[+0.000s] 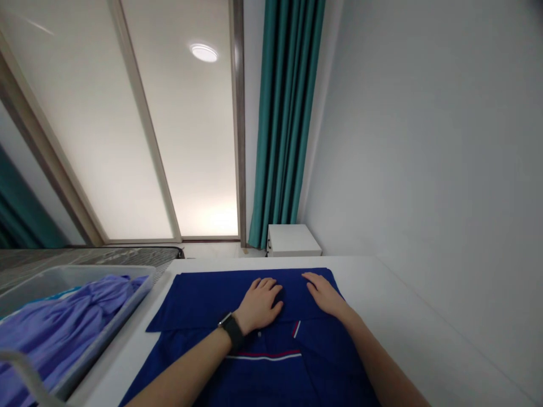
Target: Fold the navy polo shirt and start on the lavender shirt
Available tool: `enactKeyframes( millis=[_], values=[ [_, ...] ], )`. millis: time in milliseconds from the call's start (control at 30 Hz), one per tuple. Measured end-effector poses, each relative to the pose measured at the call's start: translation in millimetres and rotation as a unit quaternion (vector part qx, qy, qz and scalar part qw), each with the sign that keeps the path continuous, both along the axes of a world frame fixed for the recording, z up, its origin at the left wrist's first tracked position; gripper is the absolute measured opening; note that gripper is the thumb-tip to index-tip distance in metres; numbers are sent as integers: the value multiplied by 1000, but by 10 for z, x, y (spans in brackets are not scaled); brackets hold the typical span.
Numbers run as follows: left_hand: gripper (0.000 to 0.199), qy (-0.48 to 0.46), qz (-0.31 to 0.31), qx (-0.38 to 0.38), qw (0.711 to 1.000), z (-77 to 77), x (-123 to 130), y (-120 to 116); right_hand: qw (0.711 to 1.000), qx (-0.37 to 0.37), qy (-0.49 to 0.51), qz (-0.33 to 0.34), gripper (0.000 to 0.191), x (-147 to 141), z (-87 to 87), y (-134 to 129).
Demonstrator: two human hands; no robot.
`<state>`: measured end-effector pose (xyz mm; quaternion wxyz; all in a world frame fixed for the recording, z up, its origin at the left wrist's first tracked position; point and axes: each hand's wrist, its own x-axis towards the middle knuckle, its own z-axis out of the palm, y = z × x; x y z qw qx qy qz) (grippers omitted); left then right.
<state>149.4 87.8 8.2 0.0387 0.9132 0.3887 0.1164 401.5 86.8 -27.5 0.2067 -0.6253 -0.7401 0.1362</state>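
Note:
A dark blue shirt with red and white stripes lies on the white table, its far part folded over toward me. My left hand, with a black watch on the wrist, rests palm down on the folded part, fingers stretched out and a little apart. Further right, my right hand lies flat on the same fold near its right edge. Neither hand grips the cloth. A small pale button shows just below my left hand. The near end of the shirt runs out of view.
To the left stands a clear plastic bin with purple clothes in it. The white table meets a plain wall on the right. Beyond its far edge are a white cabinet, a teal curtain and frosted sliding doors.

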Motion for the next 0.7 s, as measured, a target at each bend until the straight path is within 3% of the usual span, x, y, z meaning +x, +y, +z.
enactKeyframes(
  millis=[133,267,433,700],
  values=[
    [29,-11,-73,15,997,98,477,-71,986,54,140,-70,46,342,43,-55],
    [22,1,-147,29,989,150,953,-133,936,114,308,-128,39,660,15,-104],
    [23,5,-204,53,978,94,1467,-231,899,147,368,-187,39,889,-140,-90],
    [27,27,-223,66,972,-46,1765,-240,847,167,444,-240,40,988,-253,-56]
  ],
)
